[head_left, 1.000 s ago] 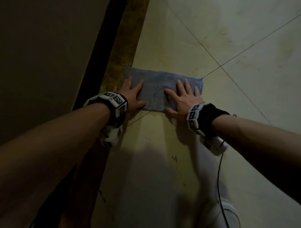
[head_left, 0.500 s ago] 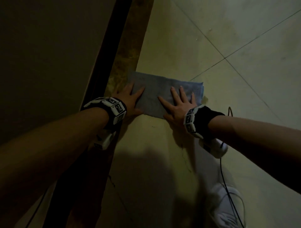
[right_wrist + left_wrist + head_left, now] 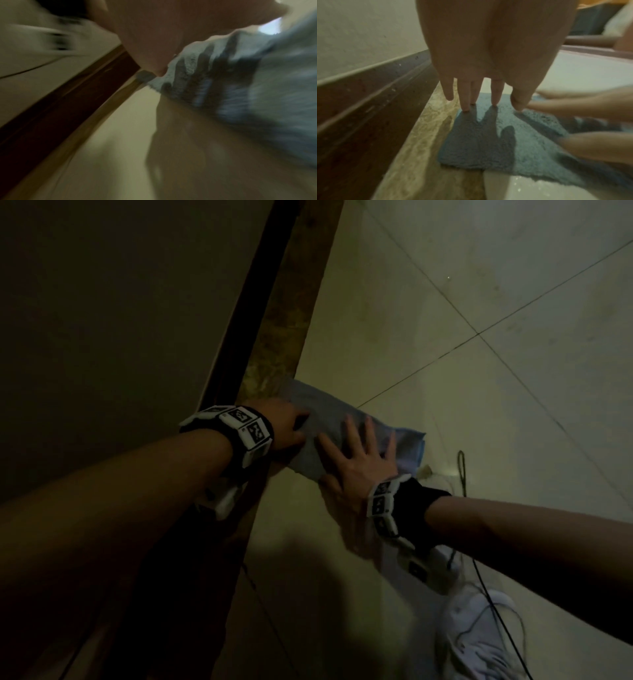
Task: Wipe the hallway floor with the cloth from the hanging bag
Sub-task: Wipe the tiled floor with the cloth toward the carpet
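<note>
While the person crouches over the pale glossy floor tiles (image 3: 394, 313), a white laced shoe (image 3: 479, 642) sits nearest the head camera at the bottom right, partly cut off by the frame edge, with a thin black cable (image 3: 462, 470) trailing past it. Beyond that, the right hand (image 3: 359, 460) lies flat with fingers spread on the folded blue terry cloth (image 3: 322, 419), holding nothing, only pressing down; spreading the fingers likely loads a wide patch of fabric so it drags evenly. Just past it the left hand (image 3: 287, 422) rests on the cloth's end by the wall, and the left wrist view shows its fingers (image 3: 495, 94) straight, tips on the pile, gripping nothing. Two palms side by side suggest the cloth is being pushed as one pad. It lies on the floor with one end over the mottled brown stone border strip (image 3: 284, 320) that runs beside the dark wooden skirting board (image 3: 253, 302), probably to catch dirt along that edge.

Light is dim, so the wall at left is almost featureless. Both palms hide the cloth's middle, and the right wrist view is heavily motion-blurred, showing little beyond bunched blue folds. A small pale scrap (image 3: 425, 470) beside the cloth's far end cannot be identified. No hanging bag is in view
</note>
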Available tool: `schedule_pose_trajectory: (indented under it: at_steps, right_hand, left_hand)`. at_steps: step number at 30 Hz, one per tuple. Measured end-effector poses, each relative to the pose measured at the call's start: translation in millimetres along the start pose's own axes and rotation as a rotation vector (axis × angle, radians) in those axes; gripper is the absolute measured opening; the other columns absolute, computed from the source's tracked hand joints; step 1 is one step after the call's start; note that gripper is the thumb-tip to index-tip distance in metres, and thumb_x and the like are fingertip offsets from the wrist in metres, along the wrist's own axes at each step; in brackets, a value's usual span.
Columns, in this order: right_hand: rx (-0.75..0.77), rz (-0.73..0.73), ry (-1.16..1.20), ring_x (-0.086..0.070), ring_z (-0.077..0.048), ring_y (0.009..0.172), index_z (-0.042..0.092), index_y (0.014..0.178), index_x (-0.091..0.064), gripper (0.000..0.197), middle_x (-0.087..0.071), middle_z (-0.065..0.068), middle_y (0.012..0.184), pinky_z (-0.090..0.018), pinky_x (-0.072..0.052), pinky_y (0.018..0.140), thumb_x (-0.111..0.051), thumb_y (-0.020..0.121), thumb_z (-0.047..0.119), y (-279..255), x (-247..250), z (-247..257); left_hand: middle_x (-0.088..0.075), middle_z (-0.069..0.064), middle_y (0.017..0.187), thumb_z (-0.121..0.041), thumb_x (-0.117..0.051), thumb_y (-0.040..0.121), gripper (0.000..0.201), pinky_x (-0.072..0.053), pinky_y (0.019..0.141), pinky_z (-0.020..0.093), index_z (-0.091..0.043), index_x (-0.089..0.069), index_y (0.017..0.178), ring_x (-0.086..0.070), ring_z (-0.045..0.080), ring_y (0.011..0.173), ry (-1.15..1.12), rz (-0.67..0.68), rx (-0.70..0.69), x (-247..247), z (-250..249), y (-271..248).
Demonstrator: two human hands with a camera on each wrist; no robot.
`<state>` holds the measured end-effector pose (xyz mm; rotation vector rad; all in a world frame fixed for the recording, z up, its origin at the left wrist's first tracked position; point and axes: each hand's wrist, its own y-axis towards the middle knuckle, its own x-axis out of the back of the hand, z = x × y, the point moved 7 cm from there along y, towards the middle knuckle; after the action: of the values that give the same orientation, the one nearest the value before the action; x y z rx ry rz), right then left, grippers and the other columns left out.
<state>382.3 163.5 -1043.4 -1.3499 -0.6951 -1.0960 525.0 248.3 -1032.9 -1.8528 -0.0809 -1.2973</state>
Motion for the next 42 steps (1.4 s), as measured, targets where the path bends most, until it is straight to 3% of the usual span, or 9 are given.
schedule_pose_trajectory:
  at_steps: [6, 11, 15, 18, 27, 33, 35, 38, 42]
  right_hand:
    - [-0.256, 0.058, 0.136, 0.03, -0.041, 0.144, 0.046, 0.152, 0.014, 0.073, 0.03, -0.007, 0.16, -0.078, 0.012, 0.104, -0.025, 0.094, 0.069, 26, -25, 9]
    - [-0.119, 0.064, 0.039, 0.03, -0.037, 0.145, 0.051, 0.148, 0.019, 0.073, 0.028, -0.002, 0.161, -0.076, 0.021, 0.102, -0.014, 0.089, 0.078, 43, -21, -29]
    - [-0.019, 0.115, -0.02, 0.023, -0.033, 0.148, 0.058, 0.145, 0.02, 0.07, 0.025, 0.003, 0.162, -0.076, 0.011, 0.106, -0.013, 0.087, 0.081, 77, -1, -73]
    - [-0.015, 0.145, -0.036, 0.022, -0.033, 0.149, 0.058, 0.146, 0.019, 0.07, 0.025, 0.003, 0.163, -0.075, 0.008, 0.109, -0.016, 0.089, 0.079, 82, 10, -100]
    - [0.016, 0.182, -0.123, 0.026, -0.033, 0.147, 0.057, 0.14, 0.031, 0.078, 0.032, 0.001, 0.16, -0.075, 0.008, 0.11, -0.019, 0.084, 0.082, 9, -12, -143]
    - [0.126, 0.235, -0.228, 0.028, -0.038, 0.145, 0.054, 0.138, 0.037, 0.085, 0.037, -0.005, 0.157, -0.078, 0.0, 0.109, 0.005, 0.066, 0.086, -33, -29, -152]
    - [0.179, 0.21, -0.214, 0.021, -0.042, 0.147, 0.053, 0.141, 0.032, 0.087, 0.031, -0.01, 0.159, -0.08, -0.001, 0.106, -0.003, 0.069, 0.085, -46, -37, -143]
    - [0.272, 0.177, -0.269, -0.011, -0.047, 0.147, 0.045, 0.155, -0.004, 0.088, -0.008, -0.018, 0.164, -0.084, -0.014, 0.099, -0.024, 0.077, 0.08, -60, -43, -119]
    - [0.37, 0.161, -0.292, -0.016, -0.044, 0.147, 0.038, 0.155, -0.021, 0.083, -0.016, -0.02, 0.162, -0.082, -0.019, 0.1, -0.029, 0.081, 0.074, -68, -53, -79]
  left_hand:
    - [-0.056, 0.011, 0.13, -0.038, -0.05, 0.094, 0.041, -0.047, 0.079, 0.034, -0.027, -0.053, 0.133, -0.059, 0.032, 0.109, -0.03, -0.027, 0.048, -1, 3, 4]
    - [-0.045, 0.014, 0.14, -0.036, -0.052, 0.094, 0.045, -0.046, 0.091, 0.037, -0.03, -0.05, 0.139, -0.052, 0.034, 0.12, -0.088, -0.063, 0.042, 4, 8, 9]
    - [-0.039, 0.019, 0.14, -0.042, -0.054, 0.091, 0.057, -0.046, 0.099, 0.048, -0.033, -0.038, 0.145, -0.046, 0.041, 0.123, -0.084, -0.073, 0.041, 10, -1, 22]
    - [-0.039, 0.02, 0.139, -0.043, -0.051, 0.093, 0.057, -0.045, 0.099, 0.045, -0.032, -0.035, 0.147, -0.044, 0.04, 0.123, -0.029, -0.055, 0.044, 14, -17, 31]
    - [-0.043, 0.014, 0.129, -0.033, -0.057, 0.095, 0.041, -0.05, 0.094, 0.044, -0.039, -0.053, 0.136, -0.056, 0.036, 0.109, -0.046, 0.105, -0.154, 22, -72, 30]
    - [-0.061, 0.001, 0.125, -0.038, -0.062, 0.092, 0.043, -0.047, 0.08, 0.03, -0.035, -0.056, 0.135, -0.06, 0.024, 0.107, 0.039, 0.27, -0.298, 4, -114, 12]
    - [-0.066, -0.005, 0.119, -0.043, -0.063, 0.09, 0.04, -0.045, 0.074, 0.028, -0.037, -0.06, 0.129, -0.061, 0.018, 0.098, 0.065, 0.302, -0.317, -3, -120, 4]
    - [-0.071, -0.008, 0.11, -0.047, -0.065, 0.087, 0.032, -0.041, 0.07, 0.024, -0.039, -0.068, 0.118, -0.063, 0.016, 0.091, 0.122, 0.344, -0.327, -15, -119, -9]
    - [-0.073, -0.008, 0.102, -0.055, -0.065, 0.084, 0.031, -0.048, 0.068, 0.025, -0.039, -0.072, 0.109, -0.067, 0.019, 0.088, 0.236, 0.388, -0.34, -33, -107, -23]
